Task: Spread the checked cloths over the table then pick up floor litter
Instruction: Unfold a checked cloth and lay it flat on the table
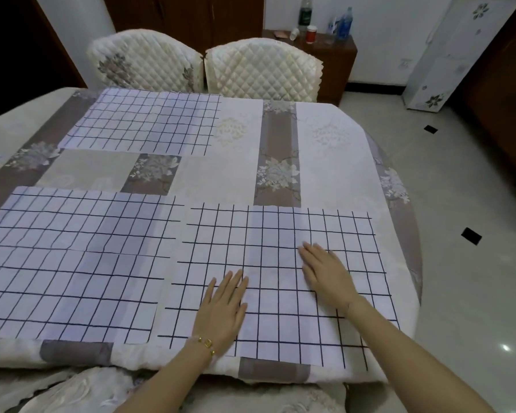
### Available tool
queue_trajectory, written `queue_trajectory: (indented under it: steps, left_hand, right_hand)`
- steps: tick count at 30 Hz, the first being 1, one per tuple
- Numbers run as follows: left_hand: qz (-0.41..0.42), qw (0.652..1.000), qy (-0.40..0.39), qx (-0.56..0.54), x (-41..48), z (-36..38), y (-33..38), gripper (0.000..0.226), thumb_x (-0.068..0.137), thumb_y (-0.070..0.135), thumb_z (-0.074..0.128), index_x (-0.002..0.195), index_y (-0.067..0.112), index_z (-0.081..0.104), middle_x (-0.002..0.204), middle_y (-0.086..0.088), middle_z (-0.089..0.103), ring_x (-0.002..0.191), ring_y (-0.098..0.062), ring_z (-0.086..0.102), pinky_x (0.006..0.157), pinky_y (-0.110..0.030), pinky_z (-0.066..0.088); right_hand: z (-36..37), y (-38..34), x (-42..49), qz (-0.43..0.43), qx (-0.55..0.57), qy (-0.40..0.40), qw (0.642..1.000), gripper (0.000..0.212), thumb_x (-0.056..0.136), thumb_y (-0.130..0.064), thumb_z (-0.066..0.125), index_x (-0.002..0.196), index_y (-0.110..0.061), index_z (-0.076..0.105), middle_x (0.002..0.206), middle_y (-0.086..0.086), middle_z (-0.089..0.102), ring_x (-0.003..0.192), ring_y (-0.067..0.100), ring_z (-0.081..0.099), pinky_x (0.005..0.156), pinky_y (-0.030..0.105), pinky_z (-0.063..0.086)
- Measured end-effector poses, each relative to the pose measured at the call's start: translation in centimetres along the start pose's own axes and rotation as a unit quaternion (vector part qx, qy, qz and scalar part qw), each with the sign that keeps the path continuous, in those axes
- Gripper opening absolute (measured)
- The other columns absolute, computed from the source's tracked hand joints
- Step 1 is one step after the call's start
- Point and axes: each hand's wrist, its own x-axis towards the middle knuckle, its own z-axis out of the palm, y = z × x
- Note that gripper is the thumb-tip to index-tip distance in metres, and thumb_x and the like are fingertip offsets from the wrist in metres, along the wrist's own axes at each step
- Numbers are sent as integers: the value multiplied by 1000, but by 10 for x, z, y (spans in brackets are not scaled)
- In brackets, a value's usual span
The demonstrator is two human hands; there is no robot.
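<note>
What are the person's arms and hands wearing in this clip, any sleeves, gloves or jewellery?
Both forearms are bare, with no sleeves in view and no gloves. The left hand has a thin bracelet at the wrist with gold-coloured beads or charms. The right hand shows no rings, and no watch or band is clear at its wrist.

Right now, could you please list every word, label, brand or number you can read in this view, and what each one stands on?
No text is readable.
Green bottle label: too blurred to read.
Blue bottle label: too blurred to read.
Red cup: any print too small to tell.
Checked cloth under the left hand and right hand: grid lines only, no words.
</note>
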Motion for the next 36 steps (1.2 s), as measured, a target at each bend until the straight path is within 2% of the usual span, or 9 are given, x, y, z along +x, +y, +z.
queue_trajectory:
  steps: [5, 9, 13, 17, 21, 23, 25, 30, 36]
  left_hand:
    - [-3, 1000, 1, -4, 1, 3, -1, 54, 98, 41, 10, 146, 21, 27, 152, 3, 27, 144, -7, -1, 114, -37, 6]
    - [-2, 1000, -4, -4, 1, -4, 2, 55, 98, 41, 11, 143, 20, 33, 148, 1, 39, 139, -11, 19, 114, -37, 7]
    - [3, 1000, 13, 9, 5, -4, 5, 53, 91, 39, 31, 139, 21, 42, 142, 0, 49, 134, -14, 32, 111, -38, 14]
    - [38, 999, 23, 31, 14, -10, 1, 55, 82, 40, 40, 134, 25, 48, 131, -1, 58, 118, -20, 53, 100, -39, 30]
    - [96, 992, 54, 67, 33, -24, -13, 45, 87, 40, 34, 124, 27, 58, 123, 1, 63, 106, -20, 48, 82, -36, 48]
    - [83, 993, 34, 74, 43, -32, -28, 48, 94, 41, 22, 124, 28, 58, 125, 0, 63, 108, -24, 53, 84, -39, 50]
    - [33, 998, -8, 61, 53, -42, -45, 55, 92, 44, 16, 131, 27, 51, 137, -1, 54, 120, -28, 54, 93, -46, 46]
    - [-20, 994, -83, 61, 63, -56, -76, 69, 83, 49, 2, 148, 30, 16, 158, 4, 13, 144, -20, 17, 113, -43, 21]
    - [-21, 995, -86, 44, 59, -60, -73, 88, 69, 53, -8, 147, 25, 21, 157, 0, 17, 143, -23, 19, 111, -47, 22]
  right_hand:
    - [-27, 66, 33, 142, 9, -11, 990, 49, 101, -26, 30, 148, -14, 27, 159, 1, 21, 146, 22, 18, 116, 45, 23]
    - [-36, 70, 32, 178, 40, -2, 983, 50, 98, -23, 37, 145, -8, 31, 156, 11, 25, 144, 28, 21, 115, 43, 25]
    - [-22, 24, -10, 103, 73, 66, 990, 45, 99, -21, 39, 142, -9, 41, 150, 8, 40, 142, 24, 31, 117, 38, 22]
    - [7, -14, -69, 28, 82, 41, 995, 50, 94, -32, 27, 133, -15, 53, 142, 1, 50, 137, 21, 40, 116, 32, 19]
    - [25, -12, -98, 31, 63, 5, 997, 58, 93, -41, 14, 144, -27, 36, 150, -17, 27, 143, 5, 18, 118, 25, 1]
    - [25, -7, -102, 27, 62, -7, 998, 62, 90, -46, 6, 147, -31, 27, 151, -21, 15, 143, -1, 6, 118, 24, -3]
    - [24, -2, -104, 27, 56, -23, 998, 64, 88, -50, 3, 147, -35, 21, 151, -22, 10, 142, -2, 2, 118, 25, -3]
    - [23, -5, -109, 52, 58, -30, 997, 64, 87, -53, 1, 146, -38, 18, 152, -23, 9, 141, -4, 0, 119, 24, -4]
    - [18, -18, -109, 86, 64, -24, 994, 69, 84, -49, -1, 148, -35, 22, 156, -19, 15, 138, -6, -1, 117, 26, -4]
